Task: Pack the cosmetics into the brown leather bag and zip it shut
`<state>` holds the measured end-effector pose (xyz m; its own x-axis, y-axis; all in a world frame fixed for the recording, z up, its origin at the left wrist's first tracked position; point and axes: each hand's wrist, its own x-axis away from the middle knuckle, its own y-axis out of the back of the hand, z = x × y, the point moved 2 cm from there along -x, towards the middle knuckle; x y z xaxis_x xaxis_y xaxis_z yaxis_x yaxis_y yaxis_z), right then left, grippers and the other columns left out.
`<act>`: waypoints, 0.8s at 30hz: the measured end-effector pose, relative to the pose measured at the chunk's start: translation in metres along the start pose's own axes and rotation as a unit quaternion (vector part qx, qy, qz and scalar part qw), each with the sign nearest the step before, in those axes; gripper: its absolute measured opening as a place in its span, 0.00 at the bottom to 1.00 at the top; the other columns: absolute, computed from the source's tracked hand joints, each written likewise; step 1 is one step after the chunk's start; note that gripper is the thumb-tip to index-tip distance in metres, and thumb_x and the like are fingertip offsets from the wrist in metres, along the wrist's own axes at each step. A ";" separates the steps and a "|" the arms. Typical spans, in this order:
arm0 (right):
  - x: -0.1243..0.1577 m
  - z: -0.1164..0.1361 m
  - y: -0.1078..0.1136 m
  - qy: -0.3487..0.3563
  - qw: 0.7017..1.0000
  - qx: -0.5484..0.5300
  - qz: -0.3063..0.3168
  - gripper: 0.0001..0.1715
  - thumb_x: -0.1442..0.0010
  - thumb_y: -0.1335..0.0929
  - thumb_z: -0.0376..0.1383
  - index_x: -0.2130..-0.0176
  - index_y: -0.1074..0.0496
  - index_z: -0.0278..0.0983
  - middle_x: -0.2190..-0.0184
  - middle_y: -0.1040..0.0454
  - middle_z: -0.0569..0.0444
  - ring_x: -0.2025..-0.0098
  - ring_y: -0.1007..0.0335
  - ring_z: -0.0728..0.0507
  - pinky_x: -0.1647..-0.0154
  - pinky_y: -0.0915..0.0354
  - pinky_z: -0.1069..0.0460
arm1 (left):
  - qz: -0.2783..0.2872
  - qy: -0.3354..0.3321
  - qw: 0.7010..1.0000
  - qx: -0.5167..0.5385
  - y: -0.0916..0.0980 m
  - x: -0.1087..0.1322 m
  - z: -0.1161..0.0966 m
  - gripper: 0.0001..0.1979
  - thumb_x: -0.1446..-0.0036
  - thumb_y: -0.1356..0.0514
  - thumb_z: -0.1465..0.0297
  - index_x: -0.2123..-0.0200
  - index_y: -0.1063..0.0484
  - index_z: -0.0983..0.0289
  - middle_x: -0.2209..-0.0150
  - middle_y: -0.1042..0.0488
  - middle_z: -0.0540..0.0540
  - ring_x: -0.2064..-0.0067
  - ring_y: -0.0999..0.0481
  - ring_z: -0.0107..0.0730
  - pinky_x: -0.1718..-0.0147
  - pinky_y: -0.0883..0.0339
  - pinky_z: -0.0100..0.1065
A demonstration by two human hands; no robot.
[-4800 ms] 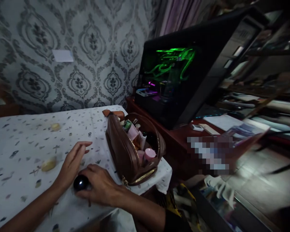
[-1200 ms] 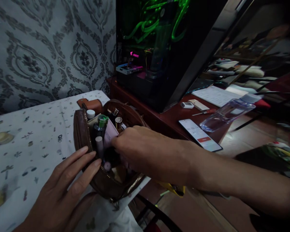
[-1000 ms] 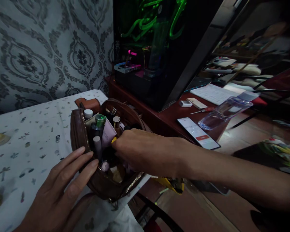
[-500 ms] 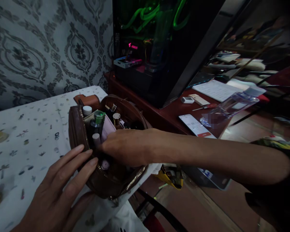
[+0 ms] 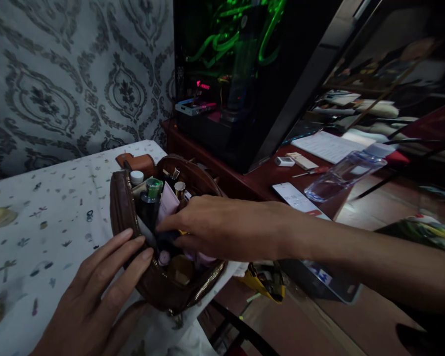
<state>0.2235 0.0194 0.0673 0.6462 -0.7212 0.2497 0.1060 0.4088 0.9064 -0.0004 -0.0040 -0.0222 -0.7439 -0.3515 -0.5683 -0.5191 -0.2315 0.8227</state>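
An unzipped brown leather bag [image 5: 124, 210] sits on the white patterned tablecloth, packed with small bottles and tubes. My left hand [image 5: 100, 291] lies against its near left side, fingers stretched over the zipped rim and thumb lower down outside. Inside the opening is my right hand [image 5: 215, 225], its index finger and thumb apart among the contents; its other fingers are hidden. Close to its fingertips stand a pink tube [image 5: 168, 202] and a dark bottle with a green cap [image 5: 154, 187]. A white cap [image 5: 137, 177] and a gold-coloured cap [image 5: 179, 188] show farther back.
A black computer case [image 5: 222, 133] glowing green stands behind the bag on a dark red desk. To the right are a phone [image 5: 292, 198], a clear plastic bottle [image 5: 346, 170], a small white box [image 5: 284, 161] and papers [image 5: 322, 146]. The table edge drops off near the bag.
My right hand has drawn back slightly to the right inside the bag, and its thumb and index finger now show apart. The pink tube is more upright. My left hand stays at the rim.
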 end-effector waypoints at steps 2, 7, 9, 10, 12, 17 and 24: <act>0.011 -0.004 0.007 -0.047 0.997 -0.003 -0.061 0.11 0.31 0.36 0.30 0.59 0.22 0.35 0.66 0.22 0.53 0.65 0.29 0.48 0.66 0.40 0.54 | -0.001 -0.005 1.000 -0.007 -0.001 0.000 0.001 0.25 0.33 0.45 0.76 0.34 0.41 0.66 0.36 0.34 0.62 0.29 0.44 0.47 0.33 0.44 0.40; 0.012 -0.010 0.010 -0.093 0.981 -0.032 -0.165 0.12 0.33 0.35 0.30 0.68 0.26 0.33 0.74 0.27 0.56 0.73 0.37 0.51 0.72 0.47 0.55 | -0.009 -0.005 1.000 -0.011 -0.003 0.000 0.002 0.24 0.34 0.45 0.76 0.35 0.39 0.66 0.36 0.35 0.61 0.29 0.43 0.45 0.33 0.45 0.38; 0.006 -0.013 0.007 -0.091 0.978 -0.034 -0.183 0.10 0.34 0.34 0.30 0.68 0.27 0.33 0.73 0.27 0.56 0.73 0.37 0.51 0.71 0.47 0.55 | -0.009 -0.005 1.000 -0.014 -0.002 -0.001 0.001 0.25 0.34 0.45 0.76 0.35 0.39 0.66 0.36 0.35 0.61 0.29 0.43 0.44 0.32 0.46 0.38; 0.002 -0.014 0.006 -0.092 0.976 -0.031 -0.194 0.09 0.34 0.33 0.31 0.67 0.27 0.33 0.73 0.27 0.55 0.72 0.37 0.51 0.72 0.48 0.54 | -0.009 -0.005 1.000 -0.016 -0.002 -0.002 0.001 0.25 0.34 0.45 0.76 0.34 0.40 0.65 0.36 0.35 0.61 0.29 0.43 0.44 0.32 0.46 0.38; -0.003 -0.016 0.004 -0.094 0.970 -0.025 -0.221 0.06 0.36 0.31 0.32 0.67 0.28 0.34 0.73 0.28 0.56 0.72 0.37 0.51 0.72 0.49 0.54 | -0.004 -0.005 1.000 -0.016 -0.001 -0.002 0.000 0.27 0.34 0.46 0.77 0.32 0.43 0.65 0.35 0.36 0.62 0.29 0.44 0.44 0.32 0.46 0.38; -0.011 -0.011 0.002 -0.074 0.968 -0.005 -0.238 0.02 0.38 0.33 0.29 0.63 0.30 0.35 0.73 0.29 0.57 0.74 0.40 0.50 0.75 0.52 0.54 | 0.010 0.003 1.000 -0.016 -0.001 -0.003 0.000 0.28 0.33 0.46 0.76 0.31 0.45 0.64 0.35 0.36 0.61 0.28 0.45 0.45 0.33 0.44 0.38; -0.016 0.003 -0.001 -0.010 0.978 0.024 -0.208 0.12 0.36 0.37 0.26 0.53 0.31 0.33 0.73 0.27 0.56 0.77 0.39 0.49 0.78 0.54 0.54 | 0.024 0.001 0.999 -0.023 -0.002 -0.003 0.000 0.31 0.32 0.47 0.74 0.29 0.50 0.61 0.35 0.36 0.60 0.29 0.44 0.45 0.35 0.41 0.39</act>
<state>0.2106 0.0287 0.0637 0.5394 -0.8307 -0.1379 0.3207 0.0512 0.9458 0.0031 -0.0026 -0.0219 -0.7663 -0.3656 -0.5283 -0.4634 -0.2550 0.8486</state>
